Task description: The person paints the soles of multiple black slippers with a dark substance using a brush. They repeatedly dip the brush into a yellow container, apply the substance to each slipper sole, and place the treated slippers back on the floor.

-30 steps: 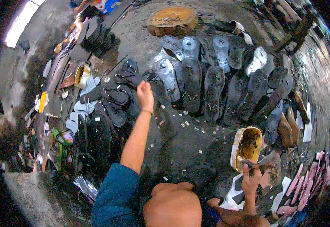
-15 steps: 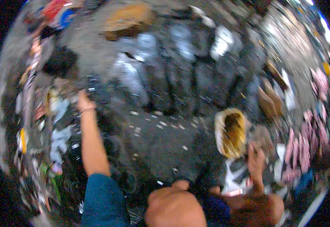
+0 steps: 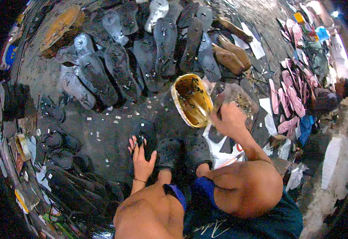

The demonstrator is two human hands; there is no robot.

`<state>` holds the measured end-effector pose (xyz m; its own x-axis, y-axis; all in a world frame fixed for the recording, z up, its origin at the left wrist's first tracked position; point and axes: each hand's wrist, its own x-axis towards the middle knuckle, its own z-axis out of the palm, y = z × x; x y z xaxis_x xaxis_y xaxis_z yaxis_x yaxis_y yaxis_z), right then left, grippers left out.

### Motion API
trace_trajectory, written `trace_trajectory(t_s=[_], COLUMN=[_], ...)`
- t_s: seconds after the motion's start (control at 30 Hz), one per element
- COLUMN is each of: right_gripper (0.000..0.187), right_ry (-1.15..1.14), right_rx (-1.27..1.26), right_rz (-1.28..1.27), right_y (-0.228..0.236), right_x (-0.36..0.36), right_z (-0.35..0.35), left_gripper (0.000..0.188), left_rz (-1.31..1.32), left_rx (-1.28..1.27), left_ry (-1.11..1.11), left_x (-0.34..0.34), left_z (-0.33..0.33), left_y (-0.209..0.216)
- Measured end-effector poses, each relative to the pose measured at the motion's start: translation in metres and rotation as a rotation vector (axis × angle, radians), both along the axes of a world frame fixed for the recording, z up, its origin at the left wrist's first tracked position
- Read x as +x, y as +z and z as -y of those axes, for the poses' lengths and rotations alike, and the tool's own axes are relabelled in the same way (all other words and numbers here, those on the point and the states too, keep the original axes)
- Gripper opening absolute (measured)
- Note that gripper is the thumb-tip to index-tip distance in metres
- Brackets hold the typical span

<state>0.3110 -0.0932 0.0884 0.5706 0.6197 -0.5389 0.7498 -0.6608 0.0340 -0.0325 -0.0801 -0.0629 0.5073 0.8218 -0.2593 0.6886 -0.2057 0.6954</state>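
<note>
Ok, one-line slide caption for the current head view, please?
Right hand holding a pale stick in a yellow tub, left hand beside a black clog.

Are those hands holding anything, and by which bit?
The right hand holds a thin, pale, stick-like tool by the end outside the oval, yellow-lined container. The left hand is at a black, flat piece; whether it grips that cannot be told.

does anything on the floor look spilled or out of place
Small pale scraps lie strewn across the dark floor, between the left hand and the dark soles, like stray litter. The yellow tub is streaked dark inside. Nothing looks plainly spilled.
</note>
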Motion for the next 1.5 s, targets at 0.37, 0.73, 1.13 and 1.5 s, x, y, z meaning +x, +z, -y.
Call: trace_trajectory(t_s=[0.37,0.73,1.13,1.5], right_gripper=[0.031,0.023,0.016,0.022], right_ry=[-0.791,0.439,0.209,0.027], right_rx=[0.917,1.276,1.177,1.388], right_rz=[-1.447,-0.815,-1.012,-0.745], right_y=[0.025,0.028,0.019,0.0], right_x=[0.03,-0.075,-0.069,-0.014], right_z=[0.007,-0.043,-0.033,-0.086], left_gripper=[0.051,0.059,0.062,0.068], left_rz=[0.936,1.243,1.217,1.284], left_rx=[-0.797,-1.136,-0.957,-1.067], left_ry=[0.49,0.4,0.336,0.474], left_x=[0.059,0.116,0.076,0.093], left_z=[-0.078,-0.115,-0.122,-0.098], left_y=[0.047,0.06,0.023,0.077])
